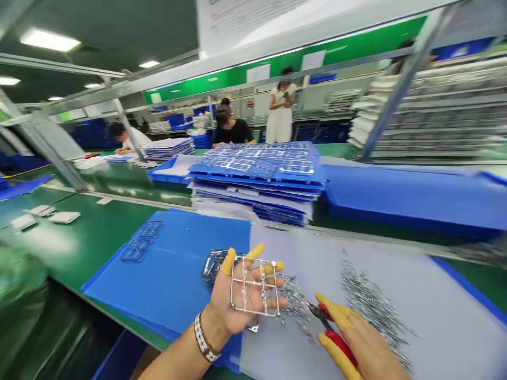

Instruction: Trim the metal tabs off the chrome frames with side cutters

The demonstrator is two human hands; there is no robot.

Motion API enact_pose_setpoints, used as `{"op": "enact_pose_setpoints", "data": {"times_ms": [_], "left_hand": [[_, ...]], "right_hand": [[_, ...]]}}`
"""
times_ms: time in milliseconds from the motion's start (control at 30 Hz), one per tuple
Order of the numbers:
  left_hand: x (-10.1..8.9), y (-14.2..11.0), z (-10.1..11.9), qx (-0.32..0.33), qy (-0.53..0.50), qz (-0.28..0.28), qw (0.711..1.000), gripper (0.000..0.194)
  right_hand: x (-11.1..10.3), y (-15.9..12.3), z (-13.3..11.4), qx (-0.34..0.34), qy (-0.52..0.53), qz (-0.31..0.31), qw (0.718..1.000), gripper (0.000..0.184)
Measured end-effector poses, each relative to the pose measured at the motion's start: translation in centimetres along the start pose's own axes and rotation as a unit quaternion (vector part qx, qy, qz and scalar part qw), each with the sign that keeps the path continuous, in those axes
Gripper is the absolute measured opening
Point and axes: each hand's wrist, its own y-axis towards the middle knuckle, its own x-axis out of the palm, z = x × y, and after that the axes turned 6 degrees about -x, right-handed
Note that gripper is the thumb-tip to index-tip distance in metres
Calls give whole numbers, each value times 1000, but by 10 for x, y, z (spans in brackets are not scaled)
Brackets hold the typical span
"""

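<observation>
Head | metal frame point(254, 282) — on open left hand point(228, 306) | pliers point(336, 336) — in right hand point(366, 338)

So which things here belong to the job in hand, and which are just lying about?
Likely in the job:
frame on the left hand
cutters in the right hand
two piles of metal bits on the white sheet
tall stack, perhaps stock

Apparently just lying about:
white packs
green bag
</observation>
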Motion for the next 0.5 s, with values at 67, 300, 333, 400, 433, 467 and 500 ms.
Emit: {"op": "enact_pose_setpoints", "data": {"times_ms": [67,300,333,400,433,467,500], "left_hand": [[9,23,-16,-6,11,0,1000,60],[-2,60,-57,27,29,36,999,53],[-5,60,-58,32,25,40,998,54],[-9,60,-57,34,14,49,998,55],[-10,60,-55,27,9,55,998,53],[-10,59,-53,16,4,62,998,52],[-10,59,-51,3,0,70,998,49]], "right_hand": [[-11,-2,-10,41,23,17,999,42],[15,13,-23,320,155,136,925,30],[20,17,-22,333,163,138,918,28],[29,25,-21,337,166,128,918,25],[32,28,-20,330,160,122,922,23],[35,30,-19,316,147,120,929,22],[38,32,-18,297,127,123,938,21]]}}
